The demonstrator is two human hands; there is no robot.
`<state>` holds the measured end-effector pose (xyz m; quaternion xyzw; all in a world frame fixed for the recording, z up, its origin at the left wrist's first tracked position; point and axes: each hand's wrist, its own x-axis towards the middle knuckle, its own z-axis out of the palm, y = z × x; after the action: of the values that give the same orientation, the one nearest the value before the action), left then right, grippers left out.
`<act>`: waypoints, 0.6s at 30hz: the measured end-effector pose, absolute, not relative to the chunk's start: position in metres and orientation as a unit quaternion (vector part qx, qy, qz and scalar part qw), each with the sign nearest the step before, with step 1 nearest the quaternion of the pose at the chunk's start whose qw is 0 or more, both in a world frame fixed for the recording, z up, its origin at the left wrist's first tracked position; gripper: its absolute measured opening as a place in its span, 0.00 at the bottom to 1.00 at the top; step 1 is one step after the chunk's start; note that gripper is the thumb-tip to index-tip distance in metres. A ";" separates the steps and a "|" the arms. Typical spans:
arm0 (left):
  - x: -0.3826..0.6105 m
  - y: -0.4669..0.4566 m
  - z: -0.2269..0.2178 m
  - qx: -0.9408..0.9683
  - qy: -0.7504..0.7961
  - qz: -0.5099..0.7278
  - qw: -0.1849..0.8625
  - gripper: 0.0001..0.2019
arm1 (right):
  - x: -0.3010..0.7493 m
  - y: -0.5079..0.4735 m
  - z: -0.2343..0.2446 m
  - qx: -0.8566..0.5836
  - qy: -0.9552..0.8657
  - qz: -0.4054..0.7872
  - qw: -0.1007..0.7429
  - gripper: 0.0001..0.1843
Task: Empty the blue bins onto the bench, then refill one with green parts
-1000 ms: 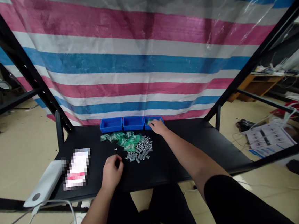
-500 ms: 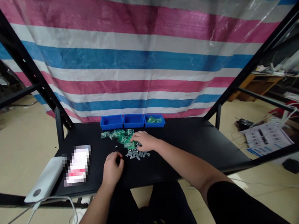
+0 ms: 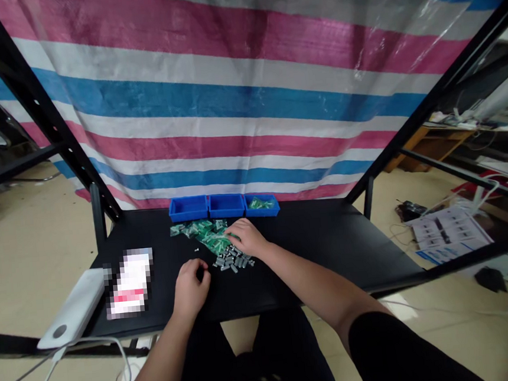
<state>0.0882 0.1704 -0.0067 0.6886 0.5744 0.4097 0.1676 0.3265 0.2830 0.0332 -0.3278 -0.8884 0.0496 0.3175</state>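
Because the right hand (image 3: 248,238) lay across the seam between two loose heaps, it looked the likeliest source of trouble. Its fingers (image 3: 235,230) were spread and released, resting on the green packets (image 3: 208,235) with no visible grip, and sat just beside the small grey metal parts (image 3: 236,260) below. A careless drag could have mixed the heaps or scattered pieces across the black tabletop (image 3: 331,255). The left hand (image 3: 191,289) was clenched just below the heaps, near a stray grey speck (image 3: 196,249); whether it held anything small could not be told. More green packets (image 3: 259,203) sat in the rightmost of three blue plastic bins (image 3: 224,206) at the far edge, where a rushed reach could have tipped that shallow bin.
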 end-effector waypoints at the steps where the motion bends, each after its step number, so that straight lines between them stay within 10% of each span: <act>1: 0.088 0.170 -0.007 0.688 0.575 0.410 0.168 0.03 | 0.332 0.286 0.036 -0.339 -0.874 0.037 0.347 0.08; 8: 0.088 0.170 -0.006 0.686 0.576 0.408 0.176 0.03 | 0.409 0.328 0.067 -0.493 -0.692 -0.079 0.520 0.19; 15: 0.088 0.171 -0.006 0.692 0.579 0.400 0.163 0.03 | 0.441 0.344 0.069 -0.709 -0.683 -0.024 0.174 0.16; 18: 0.088 0.171 -0.005 0.692 0.578 0.400 0.164 0.03 | 0.438 0.344 0.067 -0.706 -0.688 -0.034 0.162 0.15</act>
<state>0.0885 0.1709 -0.0053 0.6920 0.5780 0.4001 0.1642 0.4380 0.3444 0.0665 -0.7064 -0.6883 -0.0345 0.1616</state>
